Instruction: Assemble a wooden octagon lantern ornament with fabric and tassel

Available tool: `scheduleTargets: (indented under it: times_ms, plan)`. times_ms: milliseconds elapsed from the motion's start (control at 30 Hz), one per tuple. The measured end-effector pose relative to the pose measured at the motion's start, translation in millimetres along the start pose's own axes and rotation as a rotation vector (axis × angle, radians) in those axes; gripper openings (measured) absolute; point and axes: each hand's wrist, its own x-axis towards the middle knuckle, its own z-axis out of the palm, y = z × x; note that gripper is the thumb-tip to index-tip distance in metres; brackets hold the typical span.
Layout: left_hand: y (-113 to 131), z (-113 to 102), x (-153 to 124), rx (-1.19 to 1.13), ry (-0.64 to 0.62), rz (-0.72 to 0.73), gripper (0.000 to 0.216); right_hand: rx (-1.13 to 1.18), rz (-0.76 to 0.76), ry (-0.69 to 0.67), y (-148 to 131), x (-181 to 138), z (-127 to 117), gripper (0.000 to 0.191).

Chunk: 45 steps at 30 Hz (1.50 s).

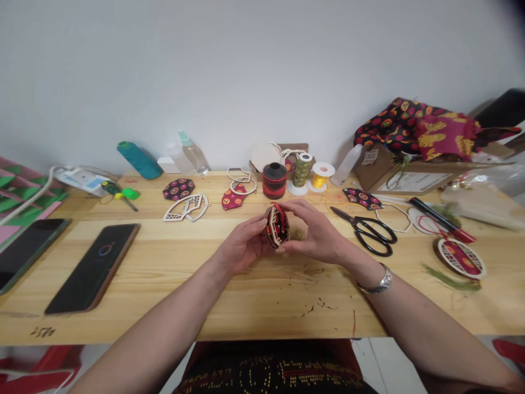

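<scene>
Between my two hands, above the middle of the table, is a small fabric ornament (pixel 278 226) in black and red print with a pale cut-out frame on its face. My left hand (pixel 246 241) is closed around its left side, thumb on the upper edge. From the right, my right hand (pixel 311 232) grips it with the thumb low and the fingers over the top. Olive-green threads (pixel 298 235) show just behind my right thumb. A similar oval ornament (pixel 460 258) with a green tassel lies at the right.
Black-handled scissors (pixel 371 232) lie right of my right hand. Thread spools, including a red and black one (pixel 274 181), stand behind. Pale frame pieces (pixel 186 208) and fabric patches lie back left. Two phones (pixel 93 268) rest at left; a fabric-filled cardboard box (pixel 394 169) stands back right.
</scene>
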Motion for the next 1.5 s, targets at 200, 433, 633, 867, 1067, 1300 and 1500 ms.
scheduleTargets:
  times_ms: [200, 433, 633, 867, 1067, 1300, 1500]
  plan:
    - [0.2, 0.6, -0.3, -0.009, -0.017, 0.005, 0.03, -0.007, 0.011, 0.005, -1.4, 0.0, 0.1, 0.076]
    - [-0.8, -0.6, 0.0, -0.003, -0.029, 0.03, 0.034, -0.01, 0.016, 0.01, -1.8, -0.3, 0.0, 0.076]
    - [0.1, -1.2, 0.1, -0.019, -0.043, 0.03, 0.035, -0.009, 0.02, 0.013, -1.5, -0.4, 0.6, 0.075]
    - [-0.5, -1.7, 0.1, -0.026, -0.038, 0.034, 0.037, -0.015, 0.017, 0.013, -3.3, 0.3, 0.4, 0.073]
    - [-0.5, -1.0, -0.2, -0.026, -0.013, 0.043, 0.038, -0.014, 0.021, 0.012, -4.2, 0.1, -0.2, 0.073]
    - [-0.4, 0.5, -0.2, 0.005, 0.045, 0.08, 0.041, -0.035, 0.035, 0.007, -5.9, -0.6, 0.5, 0.074]
    - [-1.8, -1.0, 0.2, 0.059, 0.062, 0.114, 0.044, -0.04, 0.057, 0.011, -6.5, -1.0, 1.3, 0.07]
